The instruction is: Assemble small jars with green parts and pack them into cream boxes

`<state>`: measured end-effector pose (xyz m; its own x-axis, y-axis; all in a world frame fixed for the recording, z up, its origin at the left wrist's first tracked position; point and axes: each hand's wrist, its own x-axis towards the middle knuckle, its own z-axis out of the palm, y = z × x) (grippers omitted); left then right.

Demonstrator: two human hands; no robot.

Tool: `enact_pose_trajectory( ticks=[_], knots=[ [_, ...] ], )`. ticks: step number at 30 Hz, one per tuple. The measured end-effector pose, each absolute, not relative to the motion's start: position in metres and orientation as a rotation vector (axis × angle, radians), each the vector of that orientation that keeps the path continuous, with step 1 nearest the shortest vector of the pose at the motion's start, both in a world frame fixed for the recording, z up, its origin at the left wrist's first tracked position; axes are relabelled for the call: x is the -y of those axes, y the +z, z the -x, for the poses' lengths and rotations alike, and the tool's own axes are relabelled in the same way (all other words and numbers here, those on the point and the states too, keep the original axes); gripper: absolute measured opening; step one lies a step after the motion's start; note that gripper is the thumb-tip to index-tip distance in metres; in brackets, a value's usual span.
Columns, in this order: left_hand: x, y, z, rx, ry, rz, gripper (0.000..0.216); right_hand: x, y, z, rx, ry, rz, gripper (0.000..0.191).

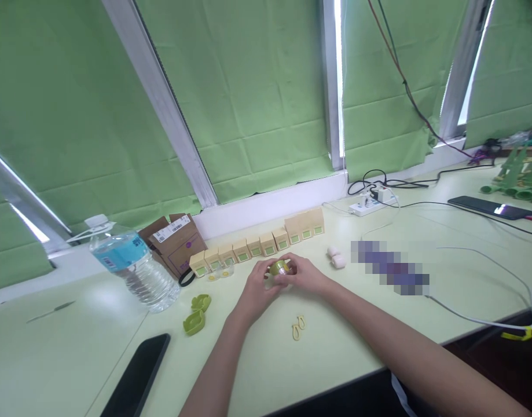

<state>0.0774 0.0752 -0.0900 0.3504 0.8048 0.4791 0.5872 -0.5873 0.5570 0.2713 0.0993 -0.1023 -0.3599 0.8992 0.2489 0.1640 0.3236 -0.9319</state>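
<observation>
Both my hands meet over the middle of the table around a small round object (279, 267), olive-yellow and shiny on top. My left hand (259, 288) grips it from the left, fingers curled. From the other side, my right hand (307, 274) holds it between thumb and fingers. Its lower part is partly hidden by my fingers. Two small pale-yellow loops (296, 331) lie on the table nearer to me. To the left sit two olive-green hollow pieces (194, 322). Behind my hands runs a row of small tan boxes (255, 248) with green labels.
At the left stand a large water bottle (139, 272) and an opened brown carton (179, 243). A black phone (138, 376) lies front left. Small pink-white pieces (336, 259) are right of my hands. A power strip (374, 202) with cables and another phone (490, 207) lie farther right.
</observation>
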Motion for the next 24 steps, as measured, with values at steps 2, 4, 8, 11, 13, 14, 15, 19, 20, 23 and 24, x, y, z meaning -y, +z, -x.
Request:
enact_pose_trajectory(
  ticks=[2, 4, 8, 11, 13, 14, 15, 19, 20, 23, 24],
  knots=[
    [-0.077, -0.091, -0.077, -1.225, 1.089, -2.374, 0.046, -0.100, -0.102, -0.272, 1.761, 1.128, 0.928, 0.056],
    [-0.078, -0.091, -0.076, -1.209, 1.096, -2.408, 0.048, -0.101, -0.101, -0.273, 1.771, 1.140, 0.899, 0.061],
    [-0.077, -0.087, -0.072, -1.192, 1.073, -2.444, 0.055, -0.099, -0.101, -0.274, 1.849, 1.025, 0.922, 0.066],
    [-0.077, -0.087, -0.069, -1.183, 1.025, -2.463, 0.056, -0.096, -0.101, -0.273, 1.894, 0.957, 0.936, 0.054],
    [-0.078, -0.088, -0.068, -1.170, 1.002, -2.475, 0.058, -0.096, -0.100, -0.274, 1.916, 0.911, 0.950, 0.048],
    [-0.077, -0.088, -0.068, -1.162, 0.991, -2.480, 0.059, -0.096, -0.100, -0.275, 1.929, 0.880, 0.963, 0.046],
    [-0.077, -0.089, -0.069, -1.157, 0.980, -2.484, 0.060, -0.097, -0.099, -0.276, 1.943, 0.845, 0.979, 0.045],
    [-0.074, -0.087, -0.073, -1.170, 0.950, -2.443, 0.066, -0.100, -0.096, -0.280, 1.987, 0.725, 1.019, 0.041],
    [-0.073, -0.086, -0.074, -1.174, 0.948, -2.426, 0.067, -0.100, -0.095, -0.281, 1.989, 0.713, 1.019, 0.042],
    [-0.072, -0.085, -0.075, -1.186, 0.946, -2.386, 0.065, -0.100, -0.091, -0.281, 1.998, 0.688, 1.008, 0.042],
    [-0.072, -0.085, -0.075, -1.198, 0.950, -2.374, 0.063, -0.099, -0.091, -0.281, 2.001, 0.684, 1.003, 0.042]
  ],
)
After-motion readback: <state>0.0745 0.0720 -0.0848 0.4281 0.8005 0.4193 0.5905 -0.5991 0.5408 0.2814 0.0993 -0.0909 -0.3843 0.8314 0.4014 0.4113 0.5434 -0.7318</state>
